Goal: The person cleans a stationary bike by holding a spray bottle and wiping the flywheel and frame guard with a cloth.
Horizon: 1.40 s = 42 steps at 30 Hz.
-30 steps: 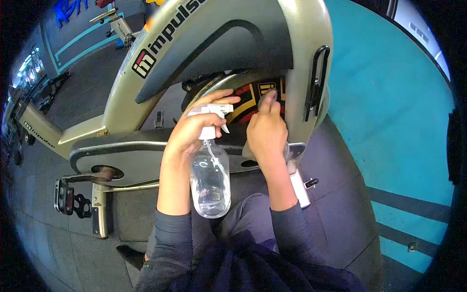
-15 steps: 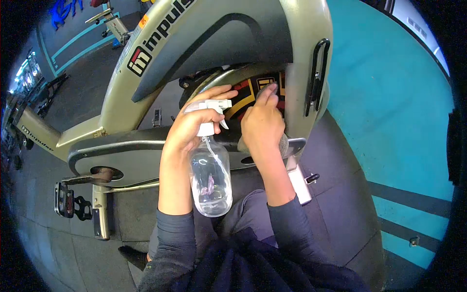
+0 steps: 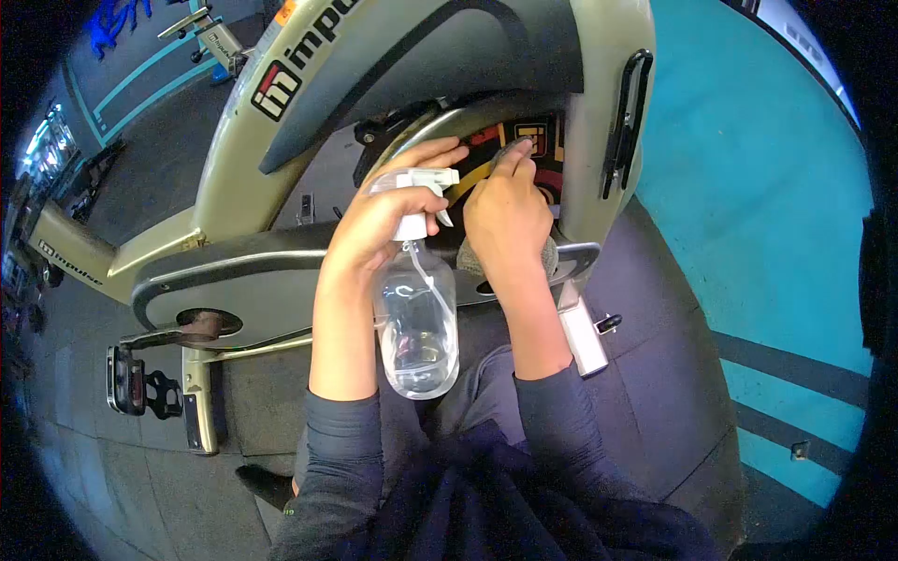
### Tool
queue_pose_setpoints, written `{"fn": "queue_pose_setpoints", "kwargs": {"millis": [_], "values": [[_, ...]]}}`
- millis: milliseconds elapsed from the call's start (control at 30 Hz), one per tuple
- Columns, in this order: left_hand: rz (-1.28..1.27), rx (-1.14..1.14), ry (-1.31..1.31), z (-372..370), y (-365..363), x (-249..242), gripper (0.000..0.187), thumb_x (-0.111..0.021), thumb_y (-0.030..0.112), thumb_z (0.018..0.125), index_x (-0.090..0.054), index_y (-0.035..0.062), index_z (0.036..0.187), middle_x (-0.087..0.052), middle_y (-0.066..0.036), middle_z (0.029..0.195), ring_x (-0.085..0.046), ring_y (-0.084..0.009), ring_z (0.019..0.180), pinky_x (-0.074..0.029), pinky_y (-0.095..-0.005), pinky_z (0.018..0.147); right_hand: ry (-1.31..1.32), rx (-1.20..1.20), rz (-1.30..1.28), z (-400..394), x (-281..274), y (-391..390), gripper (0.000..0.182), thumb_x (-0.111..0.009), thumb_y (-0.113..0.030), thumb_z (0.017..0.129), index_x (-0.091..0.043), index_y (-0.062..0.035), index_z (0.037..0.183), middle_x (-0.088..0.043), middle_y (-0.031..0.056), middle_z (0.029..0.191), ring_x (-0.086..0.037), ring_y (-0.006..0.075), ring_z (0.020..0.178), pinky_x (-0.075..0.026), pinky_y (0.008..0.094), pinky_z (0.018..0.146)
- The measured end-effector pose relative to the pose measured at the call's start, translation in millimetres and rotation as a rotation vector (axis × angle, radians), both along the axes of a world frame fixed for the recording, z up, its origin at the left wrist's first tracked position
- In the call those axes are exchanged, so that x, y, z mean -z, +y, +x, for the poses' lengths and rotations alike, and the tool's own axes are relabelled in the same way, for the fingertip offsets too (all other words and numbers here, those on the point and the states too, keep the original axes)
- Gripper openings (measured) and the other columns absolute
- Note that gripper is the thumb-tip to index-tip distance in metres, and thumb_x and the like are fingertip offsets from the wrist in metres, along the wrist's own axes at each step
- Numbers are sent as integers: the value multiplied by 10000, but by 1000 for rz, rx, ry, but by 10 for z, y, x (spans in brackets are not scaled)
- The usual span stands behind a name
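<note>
A clear spray bottle (image 3: 418, 318) with a white trigger head hangs upright from my left hand (image 3: 383, 215), its thumb hooked around the neck. The other fingers of that hand stretch toward the silver rim of the exercise bike's flywheel (image 3: 475, 178). My right hand (image 3: 508, 210) is closed on a grey cloth (image 3: 470, 259), part of which shows below the palm and under the fingertips. Those fingertips press the cloth against the flywheel's dark face with its yellow and red print. Much of the cloth is hidden beneath the hand.
The bike's grey frame (image 3: 234, 159) arches over my hands. A pedal (image 3: 126, 379) sticks out at lower left, and a stabiliser foot (image 3: 584, 341) stands at right. Dark tiles (image 3: 271, 411) and a turquoise floor area (image 3: 748, 206) surround it. Another machine (image 3: 223, 47) stands behind.
The whole view has shifted slightly, with the bike a little further right and higher. Both hands keep their holds; my right hand sits slightly lower against the flywheel's printed mark.
</note>
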<state>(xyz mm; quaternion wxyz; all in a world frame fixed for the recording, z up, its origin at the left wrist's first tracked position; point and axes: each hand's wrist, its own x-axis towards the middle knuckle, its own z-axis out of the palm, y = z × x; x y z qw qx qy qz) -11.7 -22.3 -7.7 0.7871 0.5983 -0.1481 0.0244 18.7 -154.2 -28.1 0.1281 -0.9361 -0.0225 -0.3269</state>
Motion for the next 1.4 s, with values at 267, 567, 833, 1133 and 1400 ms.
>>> {"fn": "queue_pose_setpoints", "kwargs": {"millis": [267, 567, 833, 1133, 1400], "values": [[-29, 60, -18, 51, 16, 22, 714, -558, 52, 603, -463, -44, 1305, -550, -155, 1294, -579, -125, 612, -480, -215, 546, -206, 71, 74, 279, 137, -201, 572, -461, -175, 855, -331, 125, 1325, -561, 252, 1121, -646, 364, 829, -536, 435, 706], [-33, 27, 1, 46, 21, 34, 707, -558, 55, 604, -467, -62, 1295, -556, -161, 1285, -567, -122, 604, -471, -218, 537, -10, 64, 11, 109, 36, -80, 599, -488, -182, 844, -324, 123, 1332, -571, 219, 1049, -655, 335, 757, -546, 400, 644], [7, 1, -3, 38, 1, -1, 710, -558, 63, 613, -456, -57, 1305, -560, -158, 1279, -568, -125, 605, -474, -221, 538, -68, 1, -70, -41, 75, -23, 637, -518, -170, 820, -310, 140, 1335, -561, 162, 987, -662, 250, 738, -548, 329, 568], [6, 32, -9, 51, 21, 14, 717, -554, 61, 608, -455, -50, 1310, -559, -152, 1282, -563, -122, 608, -471, -218, 531, -19, 86, 25, 77, -5, -136, 589, -489, -202, 855, -338, 108, 1332, -563, 221, 1123, -658, 316, 820, -547, 396, 681], [-70, 61, 0, 52, 51, 40, 643, -581, -16, 641, -499, -40, 1279, -583, -133, 1247, -586, -108, 626, -481, -214, 537, 58, 82, 36, 89, 15, -103, 639, -530, -214, 838, -315, 125, 1335, -556, 214, 1091, -651, 313, 813, -544, 400, 684]]}}
